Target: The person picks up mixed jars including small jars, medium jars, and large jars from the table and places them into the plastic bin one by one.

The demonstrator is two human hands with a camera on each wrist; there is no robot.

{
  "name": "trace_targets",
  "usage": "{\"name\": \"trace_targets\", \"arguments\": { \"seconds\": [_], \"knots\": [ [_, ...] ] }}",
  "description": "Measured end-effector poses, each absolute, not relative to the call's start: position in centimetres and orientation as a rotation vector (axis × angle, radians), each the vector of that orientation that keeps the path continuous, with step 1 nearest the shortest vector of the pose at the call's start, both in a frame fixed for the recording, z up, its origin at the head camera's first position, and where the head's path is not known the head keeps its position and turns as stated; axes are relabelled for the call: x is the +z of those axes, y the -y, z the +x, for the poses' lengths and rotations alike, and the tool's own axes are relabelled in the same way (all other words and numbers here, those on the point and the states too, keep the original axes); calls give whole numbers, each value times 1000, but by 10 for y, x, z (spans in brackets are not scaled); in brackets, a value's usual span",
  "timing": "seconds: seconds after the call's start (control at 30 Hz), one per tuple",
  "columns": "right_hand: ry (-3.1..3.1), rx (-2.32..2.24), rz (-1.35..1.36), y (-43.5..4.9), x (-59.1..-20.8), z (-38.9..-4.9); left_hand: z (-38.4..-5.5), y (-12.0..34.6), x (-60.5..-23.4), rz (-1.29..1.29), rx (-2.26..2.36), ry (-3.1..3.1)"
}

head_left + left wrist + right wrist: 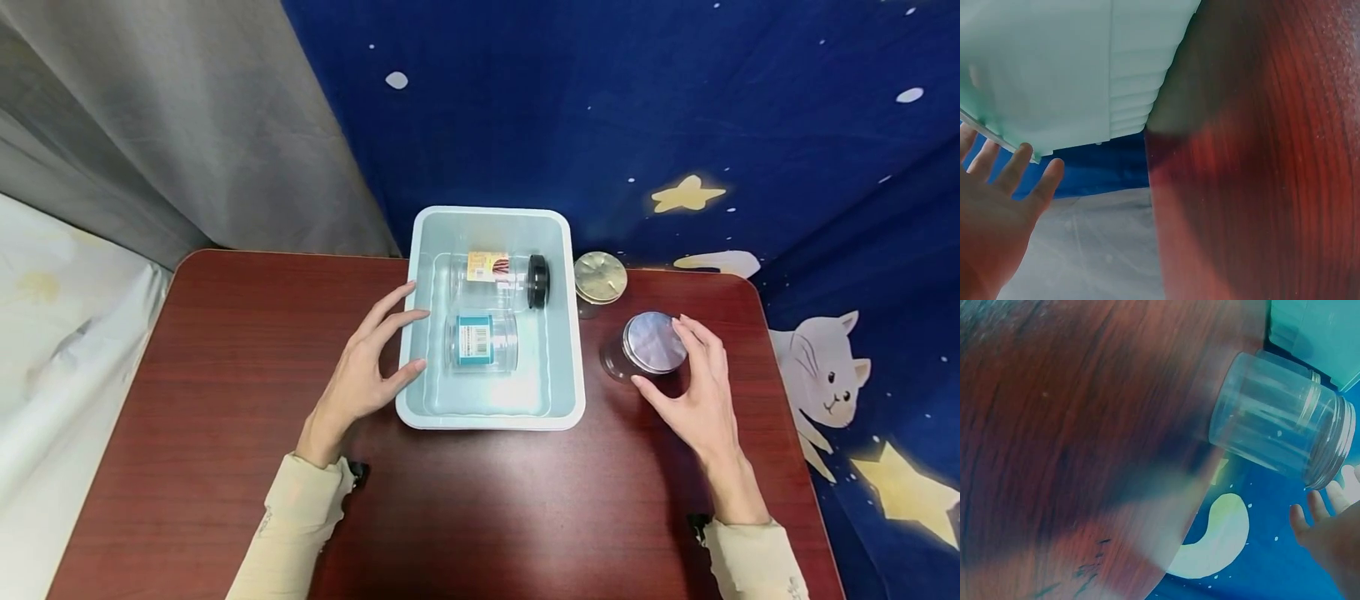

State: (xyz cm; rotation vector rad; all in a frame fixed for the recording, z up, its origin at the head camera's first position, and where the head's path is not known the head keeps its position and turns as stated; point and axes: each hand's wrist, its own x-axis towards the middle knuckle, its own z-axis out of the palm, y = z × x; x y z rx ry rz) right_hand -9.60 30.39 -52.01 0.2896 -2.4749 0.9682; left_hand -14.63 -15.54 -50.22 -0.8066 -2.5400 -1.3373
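A pale blue plastic bin (525, 400) holds two clear jars on their sides: one jar (491, 287) with a black lid and a yellow label, and a shorter jar (504, 343) with a teal label. My left hand (367, 362) is at the bin's left rim, fingers spread and fingertips right at the edge. Right of the bin, a clear jar (1266, 419) with a silver lid (655, 342) stands upright on the table. Beside that lid is my right hand (697, 392), thumb and fingers parted around its near and right sides, not curled round it.
Another clear jar with a gold-coloured lid (601, 277) stands close to the bin's right side, near the back edge of the dark red wooden table (247, 375). Behind the table hang a blue curtain (525, 100) with stars and a grey curtain (195, 117).
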Motion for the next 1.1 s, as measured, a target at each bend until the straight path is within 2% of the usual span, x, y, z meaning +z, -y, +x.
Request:
{"name": "trace_targets", "arguments": {
  "seconds": [0.57, 0.87, 1.1],
  "knots": [
    [2572, 979, 239, -305, -522, -98, -143, 154, -512, -752, -1698, 2360],
    [2562, 1020, 199, -303, -523, -101, -134, 143, -478, -753, -1761, 2313],
    [2595, 1020, 102, -303, -527, -101, -134, 141, -476, -753, -1762, 2313]
  ]
}}
